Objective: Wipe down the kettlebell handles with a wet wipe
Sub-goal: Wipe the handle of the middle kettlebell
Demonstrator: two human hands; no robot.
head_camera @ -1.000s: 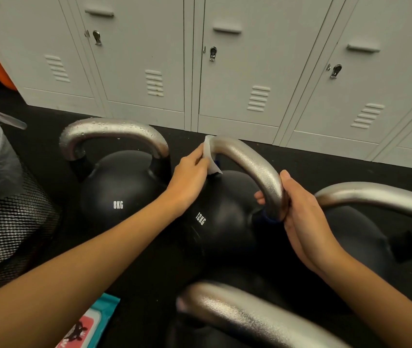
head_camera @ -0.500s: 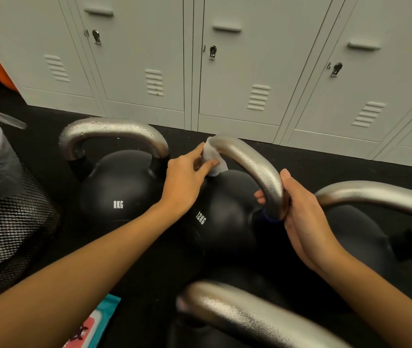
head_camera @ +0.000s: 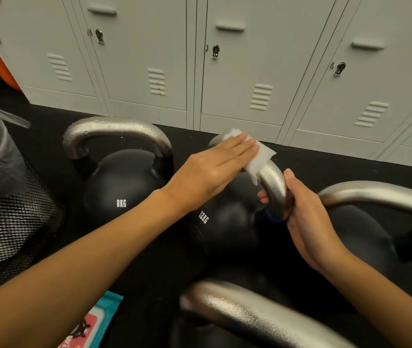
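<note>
Pressing flat now instead of pinching, left hand (head_camera: 215,164) spreads wipe (head_camera: 259,156) atop 12KG handle (head_camera: 274,189); right hand (head_camera: 308,222) still grips it

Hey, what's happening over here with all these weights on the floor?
A person is cleaning kettlebell handles. Their left hand presses a white wet wipe flat over the top of the 12KG kettlebell's handle, fingers straight. Their right hand grips the same handle lower down, steadying it. The 8KG kettlebell stands beside it, droplets on its handle. A pack of wipes lies on the floor near the person, and a mesh bin stands to the left.
</note>
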